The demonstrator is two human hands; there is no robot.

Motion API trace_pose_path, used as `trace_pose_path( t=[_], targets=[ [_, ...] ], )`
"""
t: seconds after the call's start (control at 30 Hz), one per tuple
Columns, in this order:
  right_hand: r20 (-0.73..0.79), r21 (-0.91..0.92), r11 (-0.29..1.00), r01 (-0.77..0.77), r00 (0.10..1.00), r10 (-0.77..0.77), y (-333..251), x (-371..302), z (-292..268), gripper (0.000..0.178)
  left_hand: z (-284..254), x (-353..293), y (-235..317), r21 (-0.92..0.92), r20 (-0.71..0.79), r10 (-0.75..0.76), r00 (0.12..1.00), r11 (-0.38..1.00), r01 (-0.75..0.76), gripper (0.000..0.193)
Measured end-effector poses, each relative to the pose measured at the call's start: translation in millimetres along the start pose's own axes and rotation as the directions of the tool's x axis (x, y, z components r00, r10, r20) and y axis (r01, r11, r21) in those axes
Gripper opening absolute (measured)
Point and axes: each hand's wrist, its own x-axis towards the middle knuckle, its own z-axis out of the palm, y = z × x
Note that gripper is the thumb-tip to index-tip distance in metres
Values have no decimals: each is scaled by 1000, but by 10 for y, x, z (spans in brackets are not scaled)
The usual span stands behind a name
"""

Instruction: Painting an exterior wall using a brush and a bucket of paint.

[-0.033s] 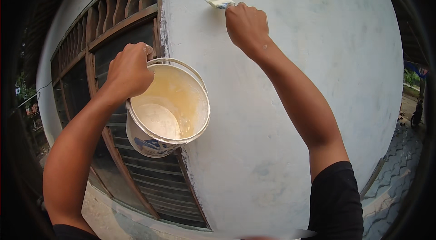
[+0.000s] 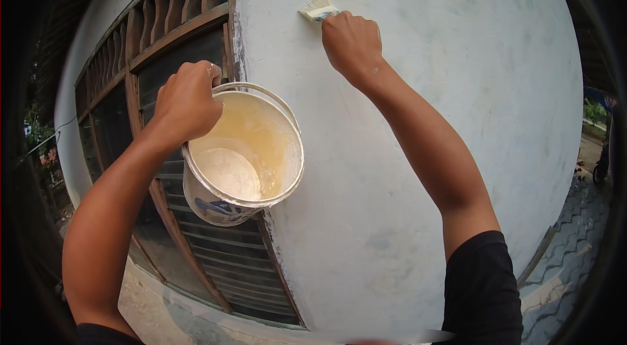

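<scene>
My left hand is closed around the rim of a white plastic bucket, which tilts so its inside faces me. Pale cream paint covers the bottom, with yellowish smears up the inner wall. Up and to the right, my right hand grips a paintbrush; its handle is mostly hidden in my fist. The brush's pale bristles are fanned out against the whitish wall, left of my knuckles.
A brown wooden window frame with dark louvred panes borders the wall on the left, behind the bucket. Wavy grey paving lies at the lower right. Pale ground runs below the window.
My right hand has moved slightly down and left with the paintbrush, and its bristles now splay upward. The left hand and bucket are nearly still.
</scene>
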Motion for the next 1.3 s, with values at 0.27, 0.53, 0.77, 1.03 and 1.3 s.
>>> trace_pose_path(
  t=[0.27, 0.53, 0.77, 1.03, 1.3],
  targets=[
    [279, -93, 950, 298, 924, -262, -1122, -1455, 136, 18, -46, -605, -437, -111, -33, -3, 999, 994, 0, 22],
    [749, 263, 943, -202, 659, -69, -1120, -2008, -770, 22, 193, -1639, -1192, -591, -181, -160, 970, 807, 23, 18],
    [864, 477, 92, -874, 485, 138, -1563, -3335, -1431, 35, 797, -3141, -1669, -909, 36, -482, 875, 349, 229, 25],
    [950, 289, -112, -951, 270, 155, -2548, -4513, -1891, 33, 1342, -4071, -1916, -652, 254, -220, 942, 680, 335, 27],
    [976, 192, 213, -958, 163, -145, -3020, -4437, -2171, 30, 1574, -4633, -2111, -730, 115, -314, 943, 617, 294, 25]
  ],
)
